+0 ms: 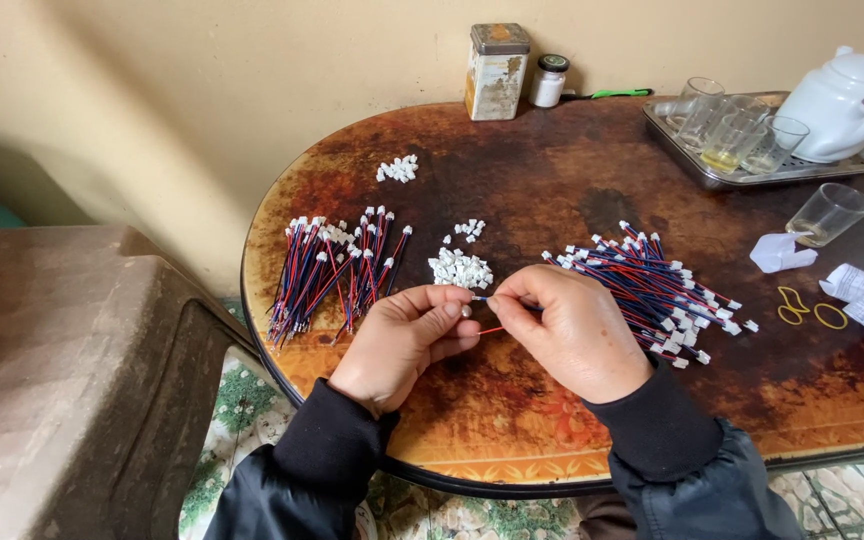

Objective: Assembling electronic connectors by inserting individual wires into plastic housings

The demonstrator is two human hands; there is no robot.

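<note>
Against a pale yellow wall stands an oval worktop of mottled brown, worn and glossy. Both hands meet just below its middle. The left hand has its fingers curled narrow, thumb and forefinger pinched together at a tiny white connector that is mostly hidden between the fingertips. The right hand is closed likewise, its fingers pinching the end of a thin red and blue wire; a short red length of it shows below, between the two hands. The two pinches touch or nearly touch; I cannot tell which.

At 12 o'clock from the hands, just beside them, lies a small heap of loose white connectors, with a few more beyond it and another small cluster farther toward 11 o'clock. At 9 to 10 o'clock a bundle of red and blue wires with white ends fans out. At 2 to 3 o'clock a second pile of the same wires lies close by the right hand.

Far at 12 o'clock stand a rusty tin and a small jar. At 1 to 2 o'clock a metal tray carries glasses and a white teapot. One glass stands apart, near crumpled paper and yellow rubber bands.
</note>
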